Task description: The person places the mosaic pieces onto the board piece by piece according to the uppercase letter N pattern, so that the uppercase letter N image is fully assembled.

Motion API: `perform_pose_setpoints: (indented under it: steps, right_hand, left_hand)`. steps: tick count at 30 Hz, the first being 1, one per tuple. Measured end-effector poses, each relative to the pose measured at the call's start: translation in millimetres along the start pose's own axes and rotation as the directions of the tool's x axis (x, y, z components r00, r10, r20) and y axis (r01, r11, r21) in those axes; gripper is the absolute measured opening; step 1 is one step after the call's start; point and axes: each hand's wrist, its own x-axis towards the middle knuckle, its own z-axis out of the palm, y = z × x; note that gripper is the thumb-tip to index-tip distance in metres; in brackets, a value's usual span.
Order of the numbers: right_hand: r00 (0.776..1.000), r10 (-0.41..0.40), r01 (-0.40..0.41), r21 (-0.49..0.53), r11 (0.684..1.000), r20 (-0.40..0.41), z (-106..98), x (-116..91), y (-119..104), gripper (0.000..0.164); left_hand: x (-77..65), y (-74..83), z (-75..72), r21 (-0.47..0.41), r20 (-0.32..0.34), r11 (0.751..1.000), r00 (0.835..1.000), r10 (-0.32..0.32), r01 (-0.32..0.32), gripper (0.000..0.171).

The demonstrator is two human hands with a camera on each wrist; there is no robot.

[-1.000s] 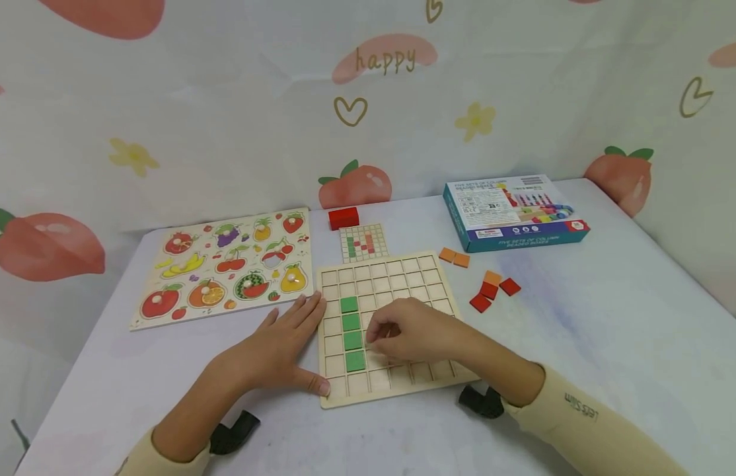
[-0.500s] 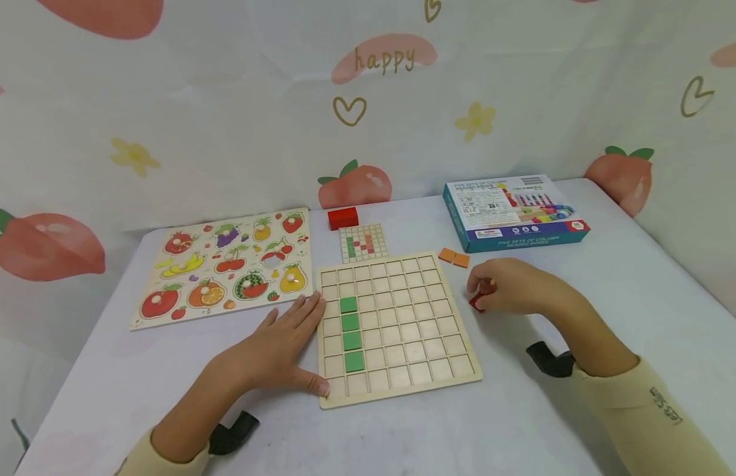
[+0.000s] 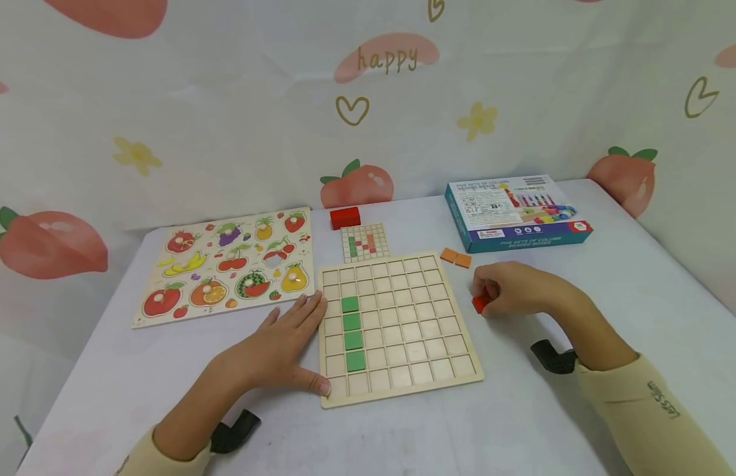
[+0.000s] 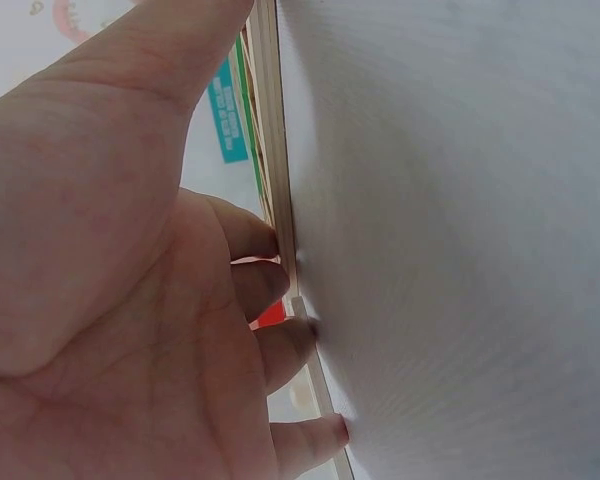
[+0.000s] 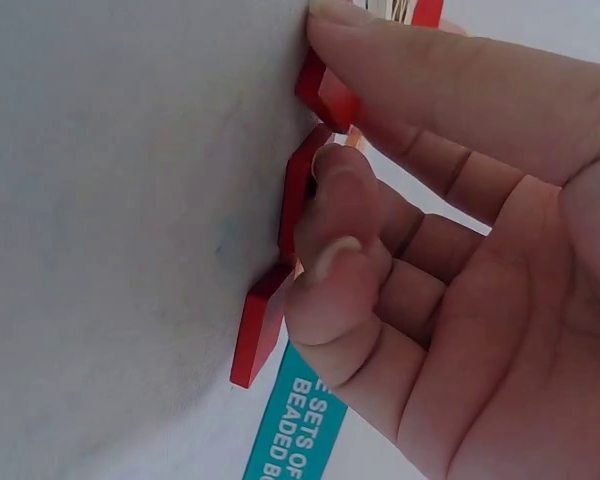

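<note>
A wooden grid board (image 3: 404,334) lies flat on the table, with a column of several green square tiles (image 3: 353,322) set in its left part. My left hand (image 3: 267,354) rests with spread fingers along the board's left edge, thumb at the lower corner. To the right of the board, my right hand (image 3: 516,289) pinches a red square tile (image 3: 479,304) low over the table. In the right wrist view, that tile stands tilted by the thumb. Two more red tiles (image 5: 261,325) show beneath the curled fingers, mostly hidden from the head view.
Two orange tiles (image 3: 455,257) lie off the board's upper right corner. A small pattern card (image 3: 376,233) and a red block (image 3: 345,218) are behind the board. A fruit peg puzzle (image 3: 207,277) lies at left, a flat teal box (image 3: 516,241) at back right.
My right hand has moved from over the board to the loose tiles on the right and taken hold of a red one. The left hand has stayed put.
</note>
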Motion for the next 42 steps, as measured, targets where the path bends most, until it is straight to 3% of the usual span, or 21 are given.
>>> perform_pose_setpoints:
  steps: [5, 15, 27, 42]
  right_hand:
    - [1.0, -0.012, 0.011, 0.019, 1.0, 0.004, -1.5, -1.4, 1.0, 0.024]
    - [1.0, -0.017, 0.017, 0.16, 0.987, -0.004, -2.1, 1.4, 3.9, 0.009]
    - [0.999, -0.038, 0.044, 0.311, 0.949, -0.026, 2.4, 6.5, -6.3, 0.007]
    - [0.996, -0.085, 0.08, 0.349, 0.934, -0.001, 9.5, 17.6, -27.4, 0.006]
  left_hand:
    - [1.2, 0.4, -0.6, 0.003, 0.006, 1.0, 1.0, -0.007, 0.007, 0.133]
    - [3.2, 0.0, 0.9, 0.014, 0.015, 1.0, 1.0, -0.019, 0.019, 0.134]
    - [1.8, -1.2, 0.8, 0.02, 0.003, 1.0, 1.0, -0.017, 0.017, 0.135]
    - [1.8, -0.4, 1.4, 0.003, 0.01, 1.0, 1.0, -0.024, 0.024, 0.134]
